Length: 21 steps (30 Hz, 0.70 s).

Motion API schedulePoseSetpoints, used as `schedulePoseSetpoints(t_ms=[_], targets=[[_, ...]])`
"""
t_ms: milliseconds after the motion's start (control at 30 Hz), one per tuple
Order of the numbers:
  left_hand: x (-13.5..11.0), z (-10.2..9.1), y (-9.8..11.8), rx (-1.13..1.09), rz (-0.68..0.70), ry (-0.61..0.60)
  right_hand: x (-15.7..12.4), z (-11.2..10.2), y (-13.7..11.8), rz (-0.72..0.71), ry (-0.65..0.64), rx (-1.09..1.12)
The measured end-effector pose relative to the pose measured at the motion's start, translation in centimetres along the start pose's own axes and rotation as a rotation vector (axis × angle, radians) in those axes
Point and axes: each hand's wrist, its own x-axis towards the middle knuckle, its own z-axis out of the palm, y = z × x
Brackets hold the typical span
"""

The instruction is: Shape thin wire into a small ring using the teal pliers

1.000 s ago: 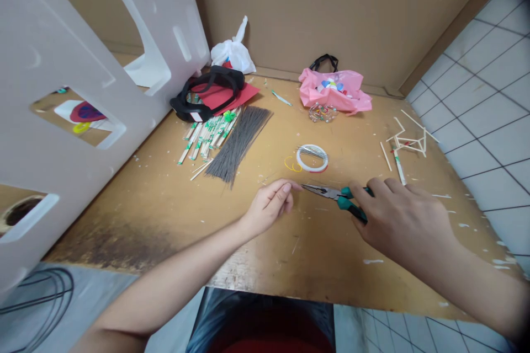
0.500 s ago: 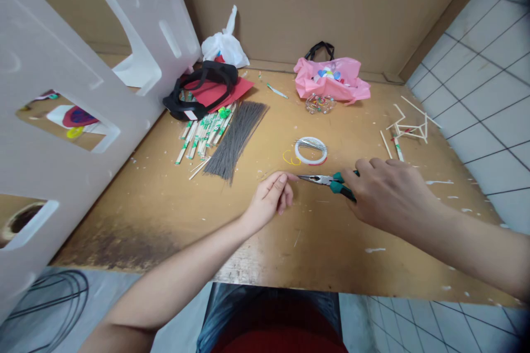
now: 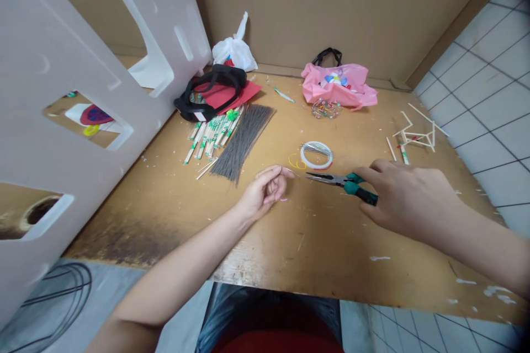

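My left hand (image 3: pixel 267 190) is closed in a pinch above the table, holding a short thin wire (image 3: pixel 293 171) whose free end sticks out to the right. In my right hand (image 3: pixel 408 193) are needle-nose pliers (image 3: pixel 331 178) with green and black handles; their tips point left, slightly apart from the wire's end. Just beyond the pliers lies a white ring (image 3: pixel 303 155) with thin metal pieces across it. Beside it sits a curl of yellow wire (image 3: pixel 295 162). A bundle of straight grey wires (image 3: pixel 244 143) lies to the left.
Wrapped chopsticks (image 3: pixel 201 140), a red sheet (image 3: pixel 252 90) and a black headset strap (image 3: pixel 185 100) lie at the left. A white bag (image 3: pixel 234 52), pink bag (image 3: pixel 360 88) and beaded wire piece (image 3: pixel 326 109) sit behind. A stick frame (image 3: pixel 418 135) is at right; a white plastic panel (image 3: pixel 157 22) borders the left.
The pliers have moved right, away from my left fingertips, leaving a gap. The wire in my left fingers now shows. The view has shifted slightly.
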Motion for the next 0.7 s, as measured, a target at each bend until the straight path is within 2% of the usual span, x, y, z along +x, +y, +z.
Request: schedulePoseSetpoints(t_ms=[333,500,700], targets=[[-1.1,0.9,0.0,0.368,0.175,0.103,0.1,-0.3,-1.6,-0.022,0.021,-0.052],[-1.7,0.7,-0.2,0.515,0.262,0.093,-0.6,-0.5,-2.0,-0.034,0.094,-0.084],[-1.9,0.5,-0.4,0.566,0.317,0.094,-1.5,-0.5,-2.0,-0.067,0.2,-0.131]])
